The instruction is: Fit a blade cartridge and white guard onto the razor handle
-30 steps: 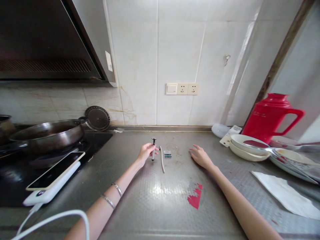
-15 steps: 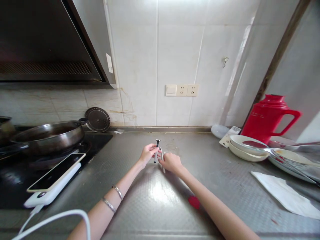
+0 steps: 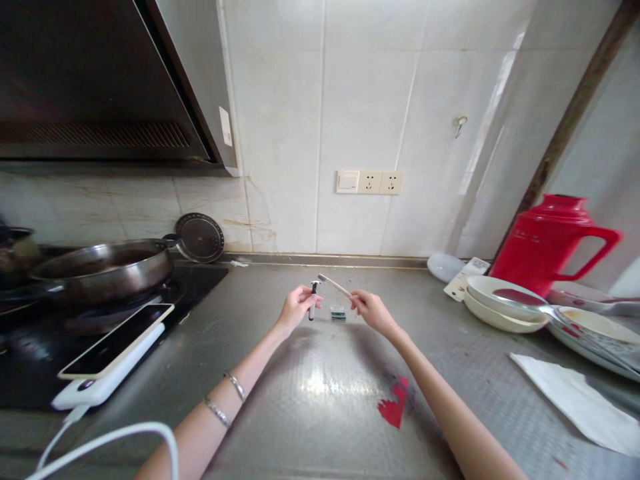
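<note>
My left hand is closed around the handle of a black and silver razor, held upright with its head at the top. My right hand pinches the end of a thin pale toothbrush. The brush slants up to the left, its grey bristle end beside the razor's head; whether they touch I cannot tell. Between the hands a small clear case with dark strips in it lies on the metal counter. The fingertips of both hands are small and partly hidden.
A jagged red scrap lies by my right forearm. To the left are a phone on a white power bank with a cable, and a pan on the stove. Bowls, a red thermos and white paper stand right.
My right hand has moved right and up, and the toothbrush has swung from near upright to a slant with its bristle end by the razor's head. The small case has come into view.
</note>
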Demonstrator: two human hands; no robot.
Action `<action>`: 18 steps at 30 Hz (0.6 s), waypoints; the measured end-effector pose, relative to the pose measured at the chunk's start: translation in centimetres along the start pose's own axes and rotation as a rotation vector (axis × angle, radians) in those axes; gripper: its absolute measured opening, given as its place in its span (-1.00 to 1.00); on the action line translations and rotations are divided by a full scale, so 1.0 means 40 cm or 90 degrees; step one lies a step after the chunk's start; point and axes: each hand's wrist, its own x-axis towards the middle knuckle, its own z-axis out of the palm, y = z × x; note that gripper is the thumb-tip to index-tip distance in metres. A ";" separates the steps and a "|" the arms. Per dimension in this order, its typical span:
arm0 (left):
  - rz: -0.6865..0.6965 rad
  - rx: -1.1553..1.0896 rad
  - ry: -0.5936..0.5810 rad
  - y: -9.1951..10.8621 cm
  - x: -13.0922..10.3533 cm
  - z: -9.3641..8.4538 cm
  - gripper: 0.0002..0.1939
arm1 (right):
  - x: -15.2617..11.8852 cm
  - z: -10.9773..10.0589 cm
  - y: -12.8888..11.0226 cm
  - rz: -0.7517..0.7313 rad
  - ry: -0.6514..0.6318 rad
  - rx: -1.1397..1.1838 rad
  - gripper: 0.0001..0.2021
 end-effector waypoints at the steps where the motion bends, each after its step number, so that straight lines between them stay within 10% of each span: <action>1: 0.012 0.002 -0.003 -0.003 0.002 -0.001 -0.73 | 0.006 -0.016 0.016 -0.019 0.033 0.042 -0.67; 18: 0.087 0.071 -0.090 -0.010 0.000 -0.005 -0.79 | 0.000 -0.046 -0.027 -0.068 0.150 0.048 -0.54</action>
